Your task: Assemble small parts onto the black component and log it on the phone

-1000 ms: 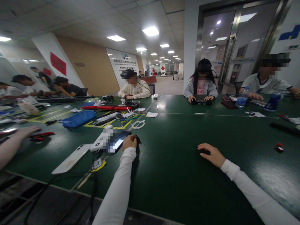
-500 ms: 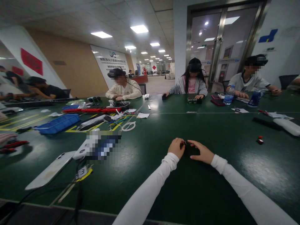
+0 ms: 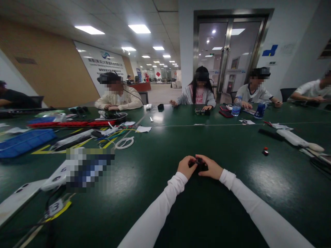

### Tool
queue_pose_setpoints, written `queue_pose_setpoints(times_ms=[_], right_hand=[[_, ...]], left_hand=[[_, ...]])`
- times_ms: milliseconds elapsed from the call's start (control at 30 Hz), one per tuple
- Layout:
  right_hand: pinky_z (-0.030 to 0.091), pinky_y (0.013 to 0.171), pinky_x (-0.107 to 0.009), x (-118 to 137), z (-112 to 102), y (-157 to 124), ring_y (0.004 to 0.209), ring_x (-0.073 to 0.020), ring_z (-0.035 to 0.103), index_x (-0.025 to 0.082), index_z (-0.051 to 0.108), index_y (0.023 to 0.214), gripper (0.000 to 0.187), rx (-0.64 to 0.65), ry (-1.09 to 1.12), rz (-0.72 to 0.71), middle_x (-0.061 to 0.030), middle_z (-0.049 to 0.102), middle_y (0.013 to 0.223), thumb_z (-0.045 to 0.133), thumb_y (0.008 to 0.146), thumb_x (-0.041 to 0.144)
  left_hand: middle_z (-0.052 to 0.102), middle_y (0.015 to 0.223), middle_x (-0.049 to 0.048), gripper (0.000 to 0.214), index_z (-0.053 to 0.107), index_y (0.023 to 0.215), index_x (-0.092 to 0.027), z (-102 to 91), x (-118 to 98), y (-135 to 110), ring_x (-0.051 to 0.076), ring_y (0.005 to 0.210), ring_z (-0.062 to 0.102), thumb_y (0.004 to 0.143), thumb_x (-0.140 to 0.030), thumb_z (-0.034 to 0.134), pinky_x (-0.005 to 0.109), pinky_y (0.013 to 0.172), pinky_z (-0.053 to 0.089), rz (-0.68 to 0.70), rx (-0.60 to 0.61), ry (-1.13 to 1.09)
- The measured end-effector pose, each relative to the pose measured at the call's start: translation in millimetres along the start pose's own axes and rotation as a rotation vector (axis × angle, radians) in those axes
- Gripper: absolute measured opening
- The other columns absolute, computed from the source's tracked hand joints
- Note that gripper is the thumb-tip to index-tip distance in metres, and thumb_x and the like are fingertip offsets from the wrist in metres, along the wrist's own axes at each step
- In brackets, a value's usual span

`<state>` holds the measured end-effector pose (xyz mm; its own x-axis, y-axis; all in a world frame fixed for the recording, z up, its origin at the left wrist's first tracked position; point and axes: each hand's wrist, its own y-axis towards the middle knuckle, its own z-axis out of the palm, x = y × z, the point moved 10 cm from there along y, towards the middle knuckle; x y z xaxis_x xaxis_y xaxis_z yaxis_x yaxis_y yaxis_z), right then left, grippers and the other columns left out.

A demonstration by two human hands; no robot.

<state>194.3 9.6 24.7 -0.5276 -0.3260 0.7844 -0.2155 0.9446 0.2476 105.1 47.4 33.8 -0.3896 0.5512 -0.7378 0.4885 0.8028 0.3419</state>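
My left hand [image 3: 185, 166] and my right hand [image 3: 210, 168] meet over the dark green table [image 3: 181, 213], a little ahead of me. Both have their fingers curled around one small black object [image 3: 199, 164] held between them; a tiny red spot shows on it. I cannot make out what the object is. Both arms wear white sleeves.
A small red and black part [image 3: 265, 151] lies to the right. A white cable coil [image 3: 124, 143], coloured wires, a blue tray [image 3: 24, 142], a white phone [image 3: 15, 199] and a numbered tag [image 3: 55, 207] lie left. Several people sit across the table.
My left hand came from beside the phone on the left to the middle. Both hands closed together on the small black object. The view turned right.
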Motion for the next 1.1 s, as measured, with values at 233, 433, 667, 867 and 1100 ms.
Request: queue_pose_setpoints(times_ms=[233, 433, 667, 867, 1100], right_hand=[[0.041, 0.081, -0.037, -4.1, -0.5, -0.1, 0.095, -0.0214, 0.050, 0.022, 0.033, 0.122, 0.079, 0.009, -0.005, 0.034, -0.0080, 0.045, 0.117, 0.071, 0.053, 0.026], [0.041, 0.079, -0.037, -4.6, -0.7, 0.0, 0.094, -0.0216, 0.051, 0.022, 0.034, 0.122, 0.080, 0.006, 0.018, 0.056, -0.0081, 0.046, 0.115, 0.072, 0.051, 0.026], [0.041, 0.079, -0.037, -3.6, -0.7, -1.0, 0.096, -0.0217, 0.050, 0.022, 0.035, 0.120, 0.077, 0.011, 0.010, 0.063, -0.0076, 0.046, 0.114, 0.072, 0.052, 0.026], [0.041, 0.079, -0.036, -3.0, 0.3, -1.6, 0.095, -0.0208, 0.050, 0.023, 0.035, 0.120, 0.076, 0.021, -0.007, 0.055, -0.0069, 0.045, 0.114, 0.071, 0.053, 0.025], [0.042, 0.078, -0.035, -2.1, 1.9, -1.8, 0.096, -0.0212, 0.049, 0.023, 0.036, 0.120, 0.074, 0.020, -0.010, 0.043, -0.0070, 0.044, 0.116, 0.070, 0.054, 0.024]], left_hand=[[0.058, 0.078, 0.0009, 0.016, 0.057, 0.078, -0.018, -2.1, -1.7, -1.5, 0.012, 0.074, 0.053, 0.063, -0.013, 0.056, 0.028, 0.072, 0.043, -0.022, 0.011, -0.066], [0.059, 0.077, 0.0021, 0.015, 0.057, 0.078, -0.016, -1.5, 4.9, -0.9, 0.013, 0.072, 0.055, 0.063, -0.016, 0.057, 0.029, 0.071, 0.044, -0.067, 0.038, -0.272], [0.059, 0.075, 0.0025, 0.018, 0.056, 0.075, -0.014, -10.0, 14.5, 4.5, 0.013, 0.071, 0.056, 0.058, -0.014, 0.061, 0.031, 0.073, 0.043, -0.140, -0.001, -0.532], [0.059, 0.075, 0.0016, 0.025, 0.055, 0.078, -0.014, -15.2, 35.2, 7.4, 0.011, 0.072, 0.056, 0.055, -0.014, 0.065, 0.029, 0.073, 0.042, -0.193, -0.088, -0.751], [0.061, 0.076, 0.0028, 0.029, 0.054, 0.078, -0.014, -18.0, 53.9, 0.5, 0.013, 0.072, 0.058, 0.053, -0.014, 0.068, 0.025, 0.063, 0.043, -0.388, -0.208, -1.055]])
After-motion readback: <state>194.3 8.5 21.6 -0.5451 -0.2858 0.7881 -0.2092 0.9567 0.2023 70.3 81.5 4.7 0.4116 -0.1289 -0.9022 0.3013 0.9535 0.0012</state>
